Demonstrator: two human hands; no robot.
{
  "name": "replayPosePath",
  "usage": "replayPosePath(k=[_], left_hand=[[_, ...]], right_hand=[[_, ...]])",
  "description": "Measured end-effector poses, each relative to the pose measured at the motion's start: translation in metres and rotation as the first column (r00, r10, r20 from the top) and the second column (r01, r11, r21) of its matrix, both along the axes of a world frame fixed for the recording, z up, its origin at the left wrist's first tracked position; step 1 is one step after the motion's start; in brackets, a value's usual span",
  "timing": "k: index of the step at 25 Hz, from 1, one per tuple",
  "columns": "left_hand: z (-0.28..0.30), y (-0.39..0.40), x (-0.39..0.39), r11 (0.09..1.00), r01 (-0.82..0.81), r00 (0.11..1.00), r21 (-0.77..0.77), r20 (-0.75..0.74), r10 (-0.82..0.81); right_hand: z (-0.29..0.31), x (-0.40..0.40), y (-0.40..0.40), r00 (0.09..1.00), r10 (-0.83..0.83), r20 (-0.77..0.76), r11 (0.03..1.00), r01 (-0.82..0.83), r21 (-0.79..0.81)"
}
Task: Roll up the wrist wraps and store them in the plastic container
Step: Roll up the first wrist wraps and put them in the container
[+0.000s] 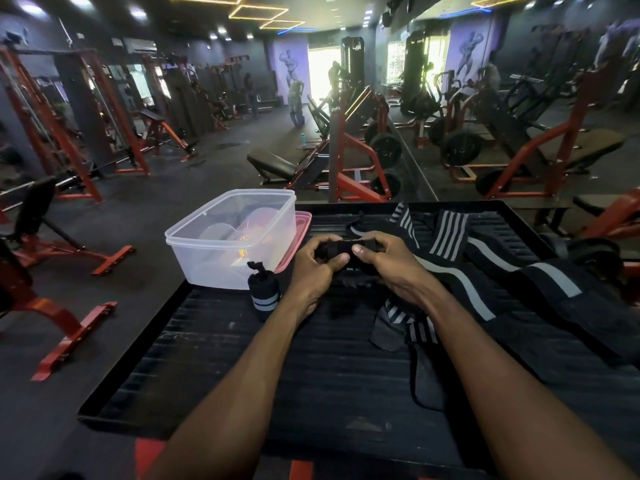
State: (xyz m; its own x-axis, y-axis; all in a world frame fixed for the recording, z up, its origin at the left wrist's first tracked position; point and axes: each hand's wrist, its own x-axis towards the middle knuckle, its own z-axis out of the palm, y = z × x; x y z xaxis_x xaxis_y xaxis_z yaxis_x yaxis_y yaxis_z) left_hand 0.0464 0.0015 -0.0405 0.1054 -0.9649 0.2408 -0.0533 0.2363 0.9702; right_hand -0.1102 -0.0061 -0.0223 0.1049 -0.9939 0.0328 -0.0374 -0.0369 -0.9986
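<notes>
Head cam only here, looking down at a black ribbed surface (311,358) in a gym. Both hands are curled around one black wrist wrap (346,252) mid-surface, the left hand (313,263) and right hand (388,261) gripping it with thumbs on top. One rolled wrap (264,292) with a pale stripe stands upright just left of the left hand, touching the front of the clear plastic container (232,237), which sits at the surface's far-left corner. A pink lid (300,233) pokes out from behind it. More unrolled striped wraps (485,265) sprawl to the right. No brand or writing I can actually read on any of it, too blurry. Red weight machines (356,161) behind.
</notes>
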Motion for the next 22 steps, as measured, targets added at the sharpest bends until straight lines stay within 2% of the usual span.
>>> replayPosePath(k=[2, 4, 6, 8, 11, 14, 18, 20, 22], left_hand=[[-0.004, -0.002, 0.000, 0.998, 0.036, 0.998, 0.049, -0.047, -0.033], [-0.004, 0.000, -0.002, 0.984, 0.104, 0.981, 0.142, -0.175, -0.079], [-0.005, -0.001, -0.002, 0.985, 0.090, 0.981, 0.148, -0.184, -0.062], [-0.003, 0.000, -0.001, 0.996, 0.030, 0.991, 0.082, -0.135, -0.019], [-0.002, 0.000, 0.002, 1.000, 0.024, 0.995, -0.006, -0.095, -0.025], [0.000, 0.003, -0.001, 0.999, 0.040, 0.997, -0.036, -0.057, -0.042], [-0.003, 0.002, -0.004, 0.985, 0.137, 0.966, 0.107, -0.235, -0.109], [-0.005, 0.002, -0.005, 0.982, 0.118, 0.980, 0.146, -0.176, -0.092], [-0.004, 0.004, -0.005, 0.992, 0.084, 0.991, 0.092, -0.113, -0.074]], right_hand=[[0.002, -0.003, 0.001, 0.998, -0.048, -0.046, 0.996, 0.044, -0.072], [0.002, -0.005, 0.002, 0.994, -0.055, -0.090, 0.987, 0.041, -0.152], [0.004, -0.005, 0.004, 0.997, -0.024, -0.071, 0.986, 0.012, -0.167], [0.007, -0.003, 0.005, 0.999, 0.011, 0.041, 0.993, -0.007, -0.117], [0.013, 0.001, 0.009, 0.968, 0.051, 0.247, 0.996, -0.067, 0.057], [0.007, 0.000, 0.004, 0.983, 0.007, 0.184, 0.998, -0.019, 0.067], [0.005, -0.002, 0.004, 0.993, -0.013, 0.119, 0.999, 0.017, -0.034], [0.006, -0.003, 0.006, 0.996, 0.006, 0.088, 0.998, 0.000, -0.069], [0.008, -0.001, 0.008, 0.995, 0.010, 0.095, 0.998, -0.004, -0.059]])
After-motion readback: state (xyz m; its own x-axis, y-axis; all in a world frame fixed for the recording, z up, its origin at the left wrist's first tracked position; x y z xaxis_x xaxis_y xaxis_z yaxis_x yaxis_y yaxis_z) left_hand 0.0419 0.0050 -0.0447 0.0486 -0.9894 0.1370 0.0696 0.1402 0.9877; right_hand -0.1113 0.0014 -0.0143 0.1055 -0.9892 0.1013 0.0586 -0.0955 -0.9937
